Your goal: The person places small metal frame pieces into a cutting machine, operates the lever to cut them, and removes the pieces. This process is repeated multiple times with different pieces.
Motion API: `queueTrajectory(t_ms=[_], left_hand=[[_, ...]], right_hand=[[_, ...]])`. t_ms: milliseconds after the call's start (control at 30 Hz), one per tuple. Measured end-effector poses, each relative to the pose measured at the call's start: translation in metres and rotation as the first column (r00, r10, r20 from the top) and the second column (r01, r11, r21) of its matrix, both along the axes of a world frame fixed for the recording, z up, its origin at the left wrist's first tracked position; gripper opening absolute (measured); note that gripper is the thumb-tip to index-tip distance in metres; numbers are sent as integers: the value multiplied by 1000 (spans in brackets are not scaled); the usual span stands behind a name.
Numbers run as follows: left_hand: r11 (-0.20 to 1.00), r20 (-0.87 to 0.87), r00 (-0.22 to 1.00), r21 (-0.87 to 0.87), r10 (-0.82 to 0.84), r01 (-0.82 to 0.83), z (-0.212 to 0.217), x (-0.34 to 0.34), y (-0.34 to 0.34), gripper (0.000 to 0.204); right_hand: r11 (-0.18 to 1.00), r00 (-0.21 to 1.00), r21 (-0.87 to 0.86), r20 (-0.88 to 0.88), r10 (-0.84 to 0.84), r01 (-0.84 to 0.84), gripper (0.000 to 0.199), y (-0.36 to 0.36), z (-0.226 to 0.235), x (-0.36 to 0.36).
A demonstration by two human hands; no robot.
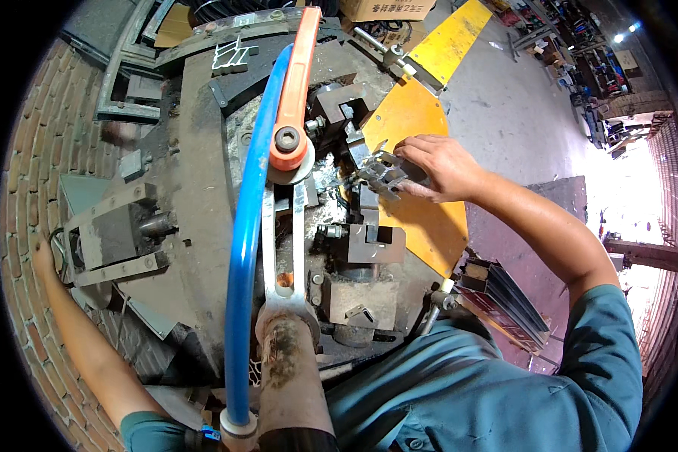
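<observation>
Pinching a short silvery ribbed aluminium profile piece [382, 175] at its outer end, the right hand [438, 167] rests it on the grimy press's orange plate [418, 226]. Judged light, rigid, sharp-edged. Left hand [42, 256] touches the machine's side, its grip hidden.

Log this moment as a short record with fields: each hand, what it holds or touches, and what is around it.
Right hand: holds a small metal profile piece at the machine's clamp
Left hand: reaches the machine's left side by a metal block; grip unclear
Machine: dirty round metal table
Over it: blue hose, orange lever
Beside it: orange plate, brick wall
</observation>
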State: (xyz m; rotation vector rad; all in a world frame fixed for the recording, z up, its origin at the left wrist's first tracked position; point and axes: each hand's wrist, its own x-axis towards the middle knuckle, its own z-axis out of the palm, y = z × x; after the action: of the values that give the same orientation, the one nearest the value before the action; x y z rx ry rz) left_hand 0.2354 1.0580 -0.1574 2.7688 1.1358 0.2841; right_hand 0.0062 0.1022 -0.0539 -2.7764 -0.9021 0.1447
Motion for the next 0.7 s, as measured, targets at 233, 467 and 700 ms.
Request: queueTrajectory(t_ms=[233,467,700], left_hand=[[822,537,808,-556,243,122,-55,-99,7,104],[747,521,838,-620,163,240,-53,-99,-15,105],[992,-454,884,-97,-111,75,-6,8,36,94]], right_hand=[[1000,999,18,-38,-18,18,39,3,1,4],[997,997,12,-28,-74,74,40,7,4,1],[998,998,-15,-20,-53,53,42,12,5,7]])
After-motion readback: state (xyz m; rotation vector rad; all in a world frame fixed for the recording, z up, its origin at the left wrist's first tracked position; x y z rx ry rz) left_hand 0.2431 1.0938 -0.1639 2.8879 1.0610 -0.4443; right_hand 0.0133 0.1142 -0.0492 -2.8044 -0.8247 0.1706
